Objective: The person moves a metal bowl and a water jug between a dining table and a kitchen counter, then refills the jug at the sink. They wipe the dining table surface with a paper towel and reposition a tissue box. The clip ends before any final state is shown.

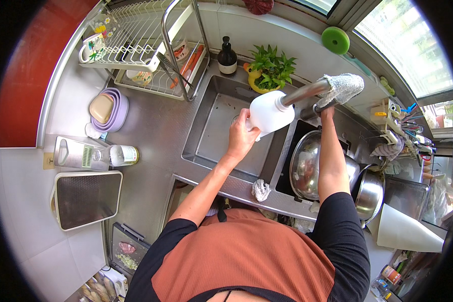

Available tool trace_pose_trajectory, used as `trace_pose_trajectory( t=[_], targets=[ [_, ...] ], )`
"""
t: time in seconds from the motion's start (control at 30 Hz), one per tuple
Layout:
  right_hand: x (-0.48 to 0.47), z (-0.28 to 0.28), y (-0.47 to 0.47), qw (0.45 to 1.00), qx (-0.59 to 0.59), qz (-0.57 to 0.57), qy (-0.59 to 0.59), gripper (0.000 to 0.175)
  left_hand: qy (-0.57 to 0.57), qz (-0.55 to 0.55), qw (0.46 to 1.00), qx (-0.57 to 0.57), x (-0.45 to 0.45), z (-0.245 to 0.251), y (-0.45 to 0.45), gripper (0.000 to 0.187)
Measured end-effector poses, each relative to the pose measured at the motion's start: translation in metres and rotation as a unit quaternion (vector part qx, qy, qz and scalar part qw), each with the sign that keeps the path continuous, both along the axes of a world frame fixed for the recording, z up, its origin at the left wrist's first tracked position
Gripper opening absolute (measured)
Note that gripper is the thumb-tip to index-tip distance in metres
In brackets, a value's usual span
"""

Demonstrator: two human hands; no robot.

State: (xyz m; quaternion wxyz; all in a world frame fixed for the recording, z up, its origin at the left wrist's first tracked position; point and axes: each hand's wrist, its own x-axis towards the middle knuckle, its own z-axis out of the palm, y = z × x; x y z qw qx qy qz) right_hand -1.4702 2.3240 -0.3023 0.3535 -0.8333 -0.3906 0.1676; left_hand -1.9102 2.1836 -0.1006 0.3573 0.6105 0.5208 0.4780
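A white plastic jug point(270, 113) is in my left hand point(242, 134), its mouth up at the end of the metal faucet spout point(305, 93). Beneath it lies the left basin of a stainless steel sink point(230, 139). My right hand point(327, 112) reaches to the faucet's base, partly hidden behind the faucet handle and a grey cloth point(345, 87) draped over the spout; its fingers do not show clearly. Below my right forearm sits a large metal bowl point(305, 166) over the right basin. Whether water runs into the jug cannot be seen.
A duck-shaped planter point(255, 80) and dark pump bottle point(227, 58) stand behind the sink. A dish rack point(147, 68) is at the back left. Crumpled paper point(261, 190) lies on the front edge. Metal pots point(369, 194) are at right, a clear bottle point(124, 155) at left.
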Motion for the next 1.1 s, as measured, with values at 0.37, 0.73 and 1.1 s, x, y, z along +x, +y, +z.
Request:
trace_pose_trajectory(
  t=[0.37,0.73,1.1],
  targets=[
    [0.004,-0.008,0.001,0.998,-0.016,0.008,-0.064,0.050,-0.004,-0.003,1.000,-0.009,0.000,0.002,0.000,0.035],
    [0.009,-0.014,0.004,0.999,0.027,0.005,0.020,0.048,-0.004,-0.003,1.000,-0.014,0.000,0.001,-0.002,0.035],
    [0.007,-0.014,0.012,0.990,-0.085,0.009,-0.109,0.050,0.004,0.002,1.000,0.002,0.001,-0.002,0.000,0.037]
  ],
)
